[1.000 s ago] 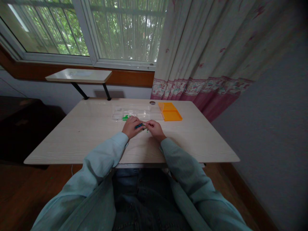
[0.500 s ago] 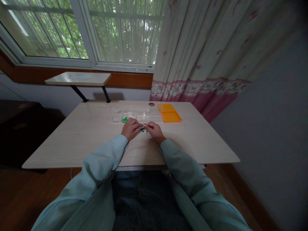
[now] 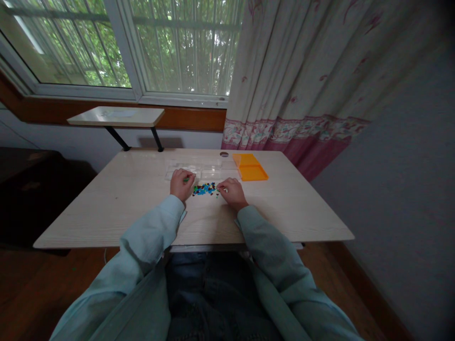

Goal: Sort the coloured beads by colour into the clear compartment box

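Observation:
A loose pile of small blue, dark, brown and green pieces lies on the table between my two hands. My left hand is at the near left part of a clear divided box, its fingers curled together. Green pieces show by these fingertips; whether they are held or lie in the box I cannot tell. At the right end of the pile my right hand has thumb and forefinger pinched together. Whatever is in that pinch is too small to name.
An orange case lies open to the right of the clear box. The pale wooden table has a round cable hole near its back edge. A small raised shelf stands at the back left, before the window.
My left hand has moved left, off the pile and over the clear box's left part, uncovering the coloured pieces. My right hand has shifted slightly right, still pinched.

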Demonstrator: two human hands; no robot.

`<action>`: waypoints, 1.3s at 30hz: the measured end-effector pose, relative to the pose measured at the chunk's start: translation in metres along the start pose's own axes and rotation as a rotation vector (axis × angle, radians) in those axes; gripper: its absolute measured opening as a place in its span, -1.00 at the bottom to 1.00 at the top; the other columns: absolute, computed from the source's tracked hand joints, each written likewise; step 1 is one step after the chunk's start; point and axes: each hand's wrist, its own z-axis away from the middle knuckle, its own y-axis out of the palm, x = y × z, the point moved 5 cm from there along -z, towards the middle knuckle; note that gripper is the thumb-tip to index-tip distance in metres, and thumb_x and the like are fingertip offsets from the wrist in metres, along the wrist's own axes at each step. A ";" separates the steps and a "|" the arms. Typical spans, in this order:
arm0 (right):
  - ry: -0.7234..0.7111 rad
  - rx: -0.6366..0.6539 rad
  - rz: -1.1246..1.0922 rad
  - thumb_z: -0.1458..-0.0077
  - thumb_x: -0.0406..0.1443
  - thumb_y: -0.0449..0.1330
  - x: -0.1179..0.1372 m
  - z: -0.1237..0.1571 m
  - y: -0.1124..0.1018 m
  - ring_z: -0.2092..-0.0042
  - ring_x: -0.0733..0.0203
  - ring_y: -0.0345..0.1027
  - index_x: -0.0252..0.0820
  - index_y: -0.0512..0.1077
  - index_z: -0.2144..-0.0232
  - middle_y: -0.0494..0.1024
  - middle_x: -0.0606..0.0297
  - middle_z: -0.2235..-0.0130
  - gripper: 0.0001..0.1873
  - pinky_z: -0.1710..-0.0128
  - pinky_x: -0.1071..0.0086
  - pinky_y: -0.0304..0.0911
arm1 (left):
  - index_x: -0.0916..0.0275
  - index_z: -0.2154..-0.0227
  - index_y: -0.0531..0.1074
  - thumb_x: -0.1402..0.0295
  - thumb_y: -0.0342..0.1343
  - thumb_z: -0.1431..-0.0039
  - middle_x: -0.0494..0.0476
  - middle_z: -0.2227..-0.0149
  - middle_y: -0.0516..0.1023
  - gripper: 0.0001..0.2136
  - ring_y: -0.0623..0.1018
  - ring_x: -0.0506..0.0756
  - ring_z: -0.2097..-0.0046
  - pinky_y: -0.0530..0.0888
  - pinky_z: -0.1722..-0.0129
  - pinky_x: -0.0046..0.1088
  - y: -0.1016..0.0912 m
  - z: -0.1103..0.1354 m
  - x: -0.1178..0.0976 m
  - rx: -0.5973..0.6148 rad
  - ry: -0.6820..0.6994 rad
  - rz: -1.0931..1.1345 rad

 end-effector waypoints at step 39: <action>-0.007 -0.058 -0.088 -0.07 -0.20 0.22 0.008 0.001 -0.002 0.23 0.17 0.27 -0.16 0.49 0.44 0.50 0.25 0.37 -0.84 0.18 0.34 0.11 | 0.18 0.31 0.55 0.21 0.00 -0.18 0.21 0.33 0.41 -0.75 0.32 0.22 0.16 0.29 0.08 -0.15 -0.010 0.001 0.055 -0.104 -0.249 -0.219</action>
